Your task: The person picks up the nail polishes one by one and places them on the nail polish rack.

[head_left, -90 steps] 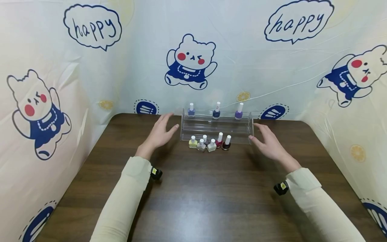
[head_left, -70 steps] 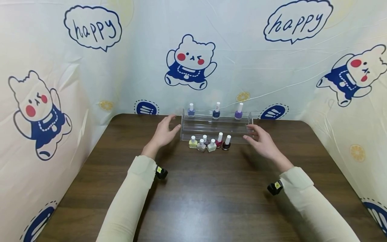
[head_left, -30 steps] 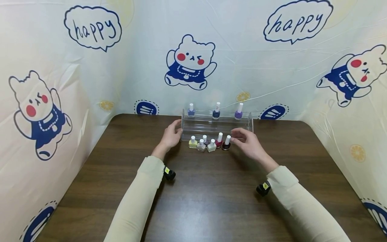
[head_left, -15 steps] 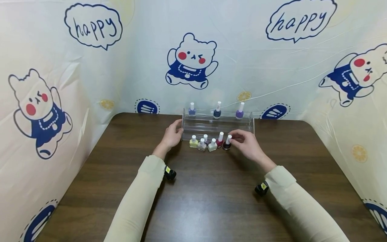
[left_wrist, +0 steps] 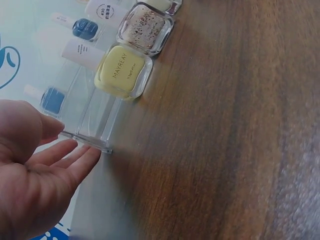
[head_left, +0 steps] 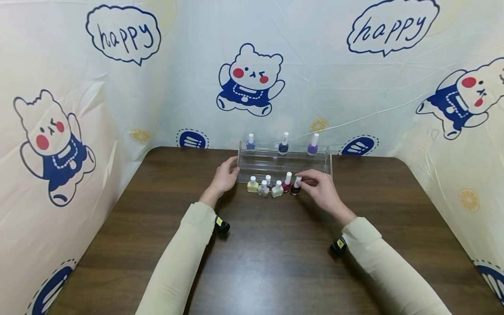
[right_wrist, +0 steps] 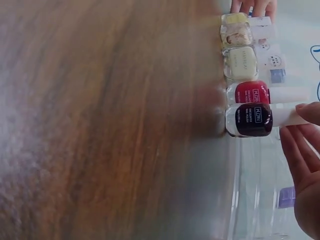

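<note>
With thumb and fingers, my right hand [head_left: 320, 188] pinches the white cap of a very dark nail polish bottle [right_wrist: 252, 120] at the right end of the front group. Right beside it stands a red nail polish bottle [right_wrist: 252, 93]. A yellow bottle [left_wrist: 125, 70], a speckled clear one [left_wrist: 145, 30] and a pale one [right_wrist: 241, 64] are in the same group, in front of a clear stepped display rack [head_left: 267, 167]. My left hand [head_left: 223, 178] touches the rack's left end panel, its fingertips against the edge and its fingers loosely extended.
On the rack's top step stand a light blue bottle [head_left: 250, 143], a navy bottle [head_left: 283, 146] and a purple bottle [head_left: 313, 147]. The brown wooden table [head_left: 252, 253] reaches back to a printed curtain [head_left: 177, 87] that surrounds it on three sides.
My right hand has moved left from the rack's right end to the dark nail polish bottle and pinched its cap. My left hand has come in against the rack's left end.
</note>
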A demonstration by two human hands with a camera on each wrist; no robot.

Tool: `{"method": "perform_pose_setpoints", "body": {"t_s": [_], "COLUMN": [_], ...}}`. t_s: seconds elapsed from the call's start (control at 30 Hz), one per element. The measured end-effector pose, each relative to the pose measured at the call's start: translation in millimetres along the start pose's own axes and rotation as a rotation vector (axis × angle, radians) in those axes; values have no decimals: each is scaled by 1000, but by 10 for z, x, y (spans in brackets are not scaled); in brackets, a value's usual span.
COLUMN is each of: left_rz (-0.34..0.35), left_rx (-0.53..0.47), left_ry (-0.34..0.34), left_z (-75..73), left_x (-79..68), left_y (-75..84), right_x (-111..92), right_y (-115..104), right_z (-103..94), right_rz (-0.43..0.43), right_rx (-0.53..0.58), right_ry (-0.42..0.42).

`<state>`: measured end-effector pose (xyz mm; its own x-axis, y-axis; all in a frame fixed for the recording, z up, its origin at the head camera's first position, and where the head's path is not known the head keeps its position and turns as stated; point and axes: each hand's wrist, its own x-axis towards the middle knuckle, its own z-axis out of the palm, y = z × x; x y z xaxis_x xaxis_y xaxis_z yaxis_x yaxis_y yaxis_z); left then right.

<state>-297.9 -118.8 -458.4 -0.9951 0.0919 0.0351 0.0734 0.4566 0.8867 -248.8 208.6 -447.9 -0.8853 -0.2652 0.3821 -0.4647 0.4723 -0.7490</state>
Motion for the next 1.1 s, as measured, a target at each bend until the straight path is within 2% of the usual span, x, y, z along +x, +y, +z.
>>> {"method": "perform_pose_setpoints", "body": {"t_s": [0.43, 0.8, 1.1], "left_rz": [-7, 4, -5], "left_rx": [3, 6, 14], "left_ry": [-6, -3, -9], "left_z": [3, 2, 1], "left_x": [-4, -5, -21], "left_y": [6, -8, -3], "right_x": [-17, -18, -17], "right_y": [12, -49, -83], "right_z": [5, -64, -127], "right_rz": [-114, -144, -146], "right_rx": [-70, -49, -75], "right_ry": [30, 59, 80]}}
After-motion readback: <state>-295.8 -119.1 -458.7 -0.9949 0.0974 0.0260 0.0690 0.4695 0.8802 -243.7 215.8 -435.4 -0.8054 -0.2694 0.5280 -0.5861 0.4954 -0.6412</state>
